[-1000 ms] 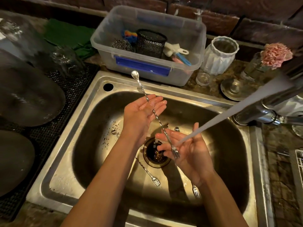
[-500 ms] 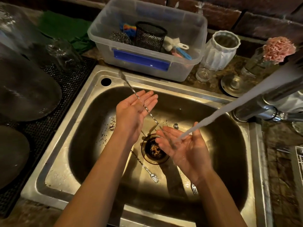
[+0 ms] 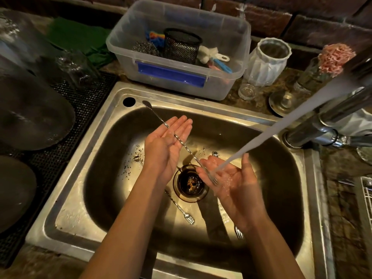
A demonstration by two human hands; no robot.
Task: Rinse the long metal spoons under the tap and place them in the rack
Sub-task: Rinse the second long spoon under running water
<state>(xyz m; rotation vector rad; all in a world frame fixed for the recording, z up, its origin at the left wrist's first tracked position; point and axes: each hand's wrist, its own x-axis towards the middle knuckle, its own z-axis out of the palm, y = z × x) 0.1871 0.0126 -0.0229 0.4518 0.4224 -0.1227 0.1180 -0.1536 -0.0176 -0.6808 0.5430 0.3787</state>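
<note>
Both hands lying open, palms up, over the sink (image 3: 96, 158), gripping nothing. Right hand (image 3: 231, 184) sitting at 5 o'clock under the tap stream (image 3: 281, 129). Long spoon (image 3: 181, 142) resting across both palms, bowl pointing to 10 o'clock past the left hand (image 3: 167, 143).

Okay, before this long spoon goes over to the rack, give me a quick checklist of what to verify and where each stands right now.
1. Long spoon supported at both ends: ok, across the open left hand and right hand.
2. Firm grip for carrying: not ok, no fingers curled round it.
3. Water stream reaching it: ok, hitting the forked end on the right palm.
4. Spoon bowl end rinsed: cannot tell, it sits over the sink rim, outside the stream.
5. Rack free: cannot tell, only its edge shows.
6. More cutlery left in the sink: ok, visible near the drain.
</note>
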